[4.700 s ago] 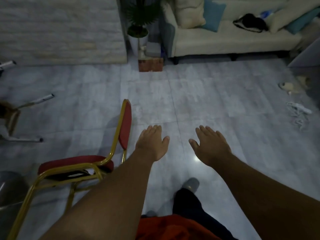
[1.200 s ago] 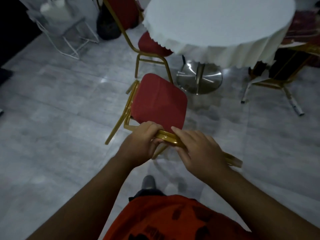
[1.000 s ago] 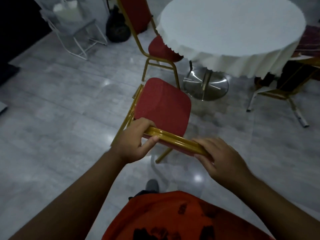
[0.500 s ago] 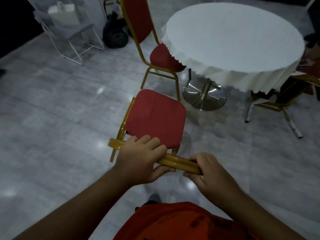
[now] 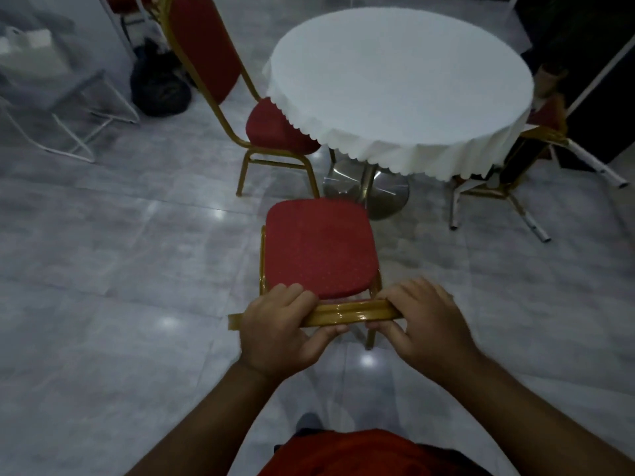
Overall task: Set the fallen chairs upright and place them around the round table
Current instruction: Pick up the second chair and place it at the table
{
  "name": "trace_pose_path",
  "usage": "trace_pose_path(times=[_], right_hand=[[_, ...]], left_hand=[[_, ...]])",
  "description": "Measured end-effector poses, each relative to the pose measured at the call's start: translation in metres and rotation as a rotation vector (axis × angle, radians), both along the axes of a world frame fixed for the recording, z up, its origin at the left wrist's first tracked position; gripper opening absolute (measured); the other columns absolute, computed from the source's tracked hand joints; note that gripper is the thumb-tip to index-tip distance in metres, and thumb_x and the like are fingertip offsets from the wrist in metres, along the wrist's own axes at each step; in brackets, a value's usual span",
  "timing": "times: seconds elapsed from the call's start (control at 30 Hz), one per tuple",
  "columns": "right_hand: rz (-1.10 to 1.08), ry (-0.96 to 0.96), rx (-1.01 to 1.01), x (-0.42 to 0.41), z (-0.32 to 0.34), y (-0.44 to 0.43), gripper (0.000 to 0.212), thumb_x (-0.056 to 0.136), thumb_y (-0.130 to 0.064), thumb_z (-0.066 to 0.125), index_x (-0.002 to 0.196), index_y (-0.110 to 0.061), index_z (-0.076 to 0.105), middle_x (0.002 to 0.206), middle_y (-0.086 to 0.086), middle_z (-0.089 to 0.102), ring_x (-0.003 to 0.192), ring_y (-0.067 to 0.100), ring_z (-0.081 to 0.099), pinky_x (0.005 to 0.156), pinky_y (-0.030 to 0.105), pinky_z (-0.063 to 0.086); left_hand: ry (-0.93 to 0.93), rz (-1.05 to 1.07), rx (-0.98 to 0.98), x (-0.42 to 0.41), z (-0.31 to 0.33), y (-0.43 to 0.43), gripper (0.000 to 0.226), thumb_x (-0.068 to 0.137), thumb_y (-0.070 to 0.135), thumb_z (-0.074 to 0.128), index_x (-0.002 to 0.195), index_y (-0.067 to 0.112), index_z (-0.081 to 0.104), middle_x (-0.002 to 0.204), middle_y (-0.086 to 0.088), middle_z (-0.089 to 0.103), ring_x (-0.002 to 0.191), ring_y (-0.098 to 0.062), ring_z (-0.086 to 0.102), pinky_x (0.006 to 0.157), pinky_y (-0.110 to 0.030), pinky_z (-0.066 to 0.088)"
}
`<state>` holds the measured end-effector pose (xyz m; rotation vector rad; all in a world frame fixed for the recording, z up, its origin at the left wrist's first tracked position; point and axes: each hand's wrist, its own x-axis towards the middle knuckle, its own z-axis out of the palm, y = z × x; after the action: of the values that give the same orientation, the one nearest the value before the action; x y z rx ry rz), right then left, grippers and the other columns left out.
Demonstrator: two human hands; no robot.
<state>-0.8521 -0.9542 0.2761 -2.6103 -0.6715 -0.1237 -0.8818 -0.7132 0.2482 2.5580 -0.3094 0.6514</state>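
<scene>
A gold-framed chair with a red seat (image 5: 318,245) stands upright right in front of me, facing the round table (image 5: 402,84) with its white cloth. My left hand (image 5: 278,331) and my right hand (image 5: 422,324) both grip the gold top rail of its backrest. A second red chair (image 5: 275,128) stands upright at the table's left side, seat tucked under the cloth. At the table's right a third chair (image 5: 505,180) lies tipped over, its white-tipped legs sticking out.
The table's shiny metal base (image 5: 371,190) sits just beyond the held chair's seat. A black bag (image 5: 159,87) and a white wire rack (image 5: 68,108) stand at the back left. Grey floor tiles (image 5: 120,269) spread to the left.
The chair has swung square to the table and moved a little closer to it. My hands have spread apart along the top rail.
</scene>
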Motion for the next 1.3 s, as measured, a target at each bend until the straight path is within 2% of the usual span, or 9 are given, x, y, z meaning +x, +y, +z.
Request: trace_pose_path(times=[0.2, 0.3, 0.43, 0.53, 0.7, 0.8, 0.9, 0.97, 1.3], right_hand=[[-0.11, 0.029, 0.051, 0.006, -0.007, -0.039, 0.031, 0.086, -0.063, 0.057, 0.09, -0.033, 0.06, 0.085, -0.021, 0.048, 0.079, 0.006, 0.045, 0.07, 0.034, 0.039], [-0.127, 0.016, 0.075, 0.02, -0.014, -0.062, 0.034, 0.084, -0.065, 0.061, 0.089, -0.032, 0.061, 0.084, -0.02, 0.049, 0.077, 0.007, 0.046, 0.069, 0.034, 0.038], [-0.124, 0.013, 0.06, 0.052, -0.019, -0.086, 0.036, 0.085, -0.067, 0.057, 0.088, -0.031, 0.06, 0.084, -0.019, 0.05, 0.078, 0.008, 0.047, 0.069, 0.035, 0.038], [-0.137, 0.02, 0.076, 0.08, -0.019, -0.097, 0.036, 0.083, -0.068, 0.059, 0.087, -0.032, 0.06, 0.084, -0.02, 0.049, 0.078, 0.006, 0.046, 0.07, 0.034, 0.039], [-0.133, 0.036, 0.087, 0.13, -0.014, -0.111, 0.039, 0.081, -0.072, 0.055, 0.088, -0.034, 0.057, 0.084, -0.019, 0.048, 0.08, 0.008, 0.046, 0.072, 0.035, 0.038], [-0.154, 0.019, 0.089, 0.151, -0.014, -0.113, 0.032, 0.089, -0.061, 0.047, 0.085, -0.03, 0.055, 0.081, -0.016, 0.047, 0.078, 0.012, 0.045, 0.07, 0.038, 0.039], [-0.19, -0.024, 0.082, 0.164, -0.019, -0.112, 0.032, 0.089, -0.056, 0.045, 0.081, -0.026, 0.054, 0.078, -0.013, 0.047, 0.075, 0.014, 0.045, 0.067, 0.038, 0.04], [-0.2, -0.048, 0.081, 0.169, -0.024, -0.11, 0.034, 0.088, -0.056, 0.044, 0.079, -0.025, 0.054, 0.076, -0.011, 0.048, 0.073, 0.014, 0.045, 0.065, 0.037, 0.04], [-0.262, -0.067, 0.058, 0.201, -0.027, -0.093, 0.033, 0.086, -0.053, 0.043, 0.077, -0.024, 0.055, 0.075, -0.009, 0.049, 0.071, 0.015, 0.046, 0.063, 0.038, 0.041]], left_hand=[[0.035, -0.184, -0.05, 0.04, -0.006, -0.033, 0.054, 0.081, 0.07, 0.07, 0.072, 0.018, 0.067, 0.07, 0.006, 0.056, 0.063, -0.014, 0.051, 0.053, -0.037, 0.042], [0.049, -0.227, -0.039, 0.06, -0.008, -0.053, 0.052, 0.079, 0.07, 0.072, 0.074, 0.018, 0.068, 0.072, 0.008, 0.055, 0.066, -0.011, 0.049, 0.057, -0.029, 0.039], [0.135, -0.258, -0.036, 0.091, -0.009, -0.074, 0.049, 0.08, 0.068, 0.073, 0.084, 0.019, 0.072, 0.077, 0.009, 0.058, 0.071, -0.011, 0.052, 0.062, -0.035, 0.043], [0.199, -0.282, -0.018, 0.117, -0.004, -0.086, 0.047, 0.083, 0.066, 0.071, 0.087, 0.019, 0.07, 0.08, 0.01, 0.057, 0.074, -0.01, 0.051, 0.068, -0.033, 0.044], [0.325, -0.245, 0.039, 0.165, 0.015, -0.104, 0.051, 0.082, 0.078, 0.055, 0.09, 0.028, 0.061, 0.088, 0.017, 0.052, 0.083, -0.006, 0.046, 0.076, -0.033, 0.04], [0.357, -0.156, 0.004, 0.186, 0.022, -0.12, 0.05, 0.079, 0.081, 0.052, 0.083, 0.031, 0.054, 0.081, 0.018, 0.048, 0.078, -0.005, 0.044, 0.072, -0.031, 0.039], [0.287, -0.071, -0.02, 0.197, 0.015, -0.129, 0.035, 0.082, 0.062, 0.054, 0.076, 0.028, 0.05, 0.073, 0.016, 0.045, 0.07, -0.007, 0.04, 0.063, -0.034, 0.039], [0.207, -0.046, -0.03, 0.202, 0.008, -0.129, 0.032, 0.079, 0.055, 0.053, 0.073, 0.023, 0.05, 0.071, 0.014, 0.042, 0.067, -0.009, 0.036, 0.058, -0.032, 0.034], [0.079, -0.069, -0.006, 0.237, -0.004, -0.113, 0.036, 0.079, 0.051, 0.049, 0.068, 0.017, 0.053, 0.067, 0.005, 0.048, 0.064, -0.015, 0.039, 0.057, -0.033, 0.03]])
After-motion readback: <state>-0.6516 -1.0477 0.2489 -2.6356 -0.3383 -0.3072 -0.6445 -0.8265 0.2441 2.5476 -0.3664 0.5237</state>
